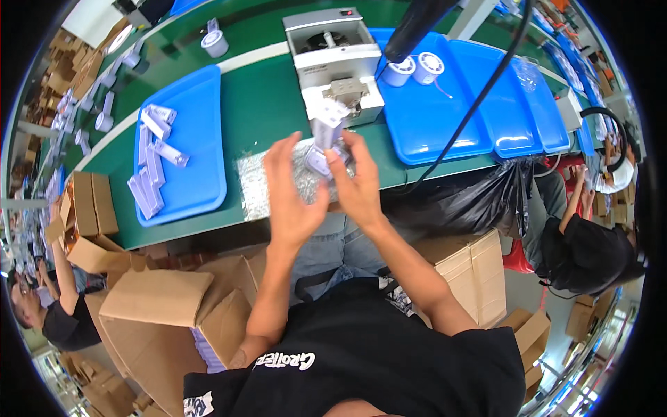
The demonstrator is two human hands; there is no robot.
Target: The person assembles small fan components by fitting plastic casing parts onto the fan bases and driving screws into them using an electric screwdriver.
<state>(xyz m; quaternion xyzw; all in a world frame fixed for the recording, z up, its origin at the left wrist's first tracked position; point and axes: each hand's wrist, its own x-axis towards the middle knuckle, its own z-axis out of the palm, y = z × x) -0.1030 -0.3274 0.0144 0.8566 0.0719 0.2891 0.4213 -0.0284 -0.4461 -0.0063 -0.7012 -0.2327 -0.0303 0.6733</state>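
Note:
Between my hands, over a silvery foil-like mat, stands a white plastic piece with an upright rectangular body and a rounded lower part. My right hand closes on its right side with thumb and fingers. To the left of the piece, my left hand is open, its fingers raised and its thumb apart from them; it looks clear of the piece. Right behind is a grey metal machine with an open top and a small metal fixture on its front.
A blue tray at left holds several slim white parts. More blue trays lie at right, with two round white fan-like units. A black cable crosses there. Cardboard boxes flank me; co-workers sit on either side.

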